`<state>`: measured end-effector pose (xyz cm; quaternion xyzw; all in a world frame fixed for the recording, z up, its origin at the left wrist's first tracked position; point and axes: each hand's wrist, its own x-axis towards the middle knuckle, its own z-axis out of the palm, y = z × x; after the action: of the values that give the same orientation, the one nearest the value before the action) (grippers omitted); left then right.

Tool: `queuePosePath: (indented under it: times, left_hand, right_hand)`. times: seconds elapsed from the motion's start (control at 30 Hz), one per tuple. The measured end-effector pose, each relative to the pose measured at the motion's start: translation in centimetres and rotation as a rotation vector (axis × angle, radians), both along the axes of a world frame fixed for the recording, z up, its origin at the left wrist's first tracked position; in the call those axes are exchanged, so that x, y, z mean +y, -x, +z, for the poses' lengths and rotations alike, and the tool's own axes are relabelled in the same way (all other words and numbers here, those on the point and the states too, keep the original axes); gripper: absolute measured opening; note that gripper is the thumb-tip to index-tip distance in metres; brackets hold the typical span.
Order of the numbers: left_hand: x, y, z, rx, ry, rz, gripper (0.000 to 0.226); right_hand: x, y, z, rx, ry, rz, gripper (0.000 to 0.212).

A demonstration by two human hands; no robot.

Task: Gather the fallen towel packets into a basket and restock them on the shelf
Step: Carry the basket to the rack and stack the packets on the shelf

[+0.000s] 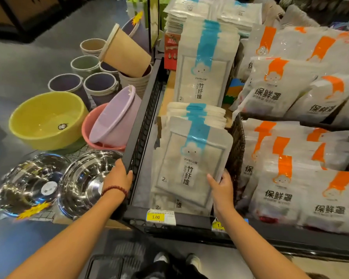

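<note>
I see towel packets [191, 158] stacked in the shelf bin [133, 137], bowls [46, 119] to its left, bags [286, 178] to its right.

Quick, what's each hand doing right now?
Left hand: grips the rim of the black shelf bin.
Right hand: pinches the front towel packet, thumb on its face.

Lit brightly and warmly from overhead, with only soft shadows. Throws hard white glare off the steel bowls [83, 184] at lower left, smearing highlights into streaks. Leaves a mild sheen on the orange-striped packets [280, 93] at right. Keeps print on the central towel packets [191, 162] legible, yet looks soft and smeary overall. Bends the shelf [135, 121] edges outward, wide-angle style. Darkens toward the floor [18, 63] at upper left and along the bottom edge.
</note>
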<state>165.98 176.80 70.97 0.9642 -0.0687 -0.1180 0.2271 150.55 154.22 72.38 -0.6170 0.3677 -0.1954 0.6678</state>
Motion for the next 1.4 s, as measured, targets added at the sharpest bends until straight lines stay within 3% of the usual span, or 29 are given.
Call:
queuePosePath:
  times: [0.07, 0.17, 0.27, 0.37, 0.57, 0.7, 0.8, 0.93, 1.13, 1.23, 1.3, 1.4]
  left_hand:
    - [0.0, -0.1, -0.1, -0.014, -0.001, 0.0, 0.035]
    - [0.1, 0.1, -0.4, -0.036, -0.023, 0.008, 0.033]
    - [0.1, -0.1, -0.6, -0.055, -0.037, 0.016, 0.031]
    - [0.1, -0.3, -0.8, -0.068, -0.021, 0.014, 0.029]
    - [1.0, -0.7, 0.1, 0.066, 0.047, -0.021, 0.04]
    - [3.1, 1.9, 2.5, 0.048, 0.094, 0.005, 0.039]
    - [6.5, 7.1, 3.9, 0.026, 0.278, 0.195, 0.043]
    - [12.0, 18.2, 2.9, 0.096, 0.357, 0.553, 0.042]
    - [17.5, 38.8, -1.1, 0.38, 0.421, 1.042, 0.04]
    - [20.1, 48.0, -2.4, 0.39, 0.433, 1.237, 0.025]
    - [21.7, 52.9, -3.1, 0.43, 0.454, 1.328, 0.002]
    - [24.5, 58.5, -5.0, 0.399, 0.566, 1.512, 0.004]
  right_hand:
    - [0.3, 0.1, -1.2, 0.125, 0.056, -0.016, 0.024]
    - [0.4, 0.6, -2.2, 0.422, 0.299, 0.099, 0.008]
    - [0.2, 0.7, -2.7, 0.667, 0.479, 0.272, 0.043]
    - [0.1, 0.3, -2.4, 0.819, 0.551, 0.399, 0.041]
    - [0.1, 1.6, 0.3, 0.808, 0.617, 0.464, 0.02]
    - [0.0, 3.7, 3.2, 0.582, 0.688, 0.511, 0.009]
    - [2.1, 4.8, 4.5, 0.419, 0.639, 0.705, 0.011]
    - [6.5, 7.1, 3.0, 0.321, 0.606, 1.025, 0.01]
    - [14.2, 13.0, -2.4, 0.439, 0.578, 1.453, 0.022]
    - [19.2, 16.6, -5.0, 0.494, 0.565, 1.656, 0.024]
    - [22.8, 18.8, -6.4, 0.521, 0.545, 1.76, 0.025]
    - [28.3, 22.2, -8.8, 0.554, 0.568, 1.856, 0.027]
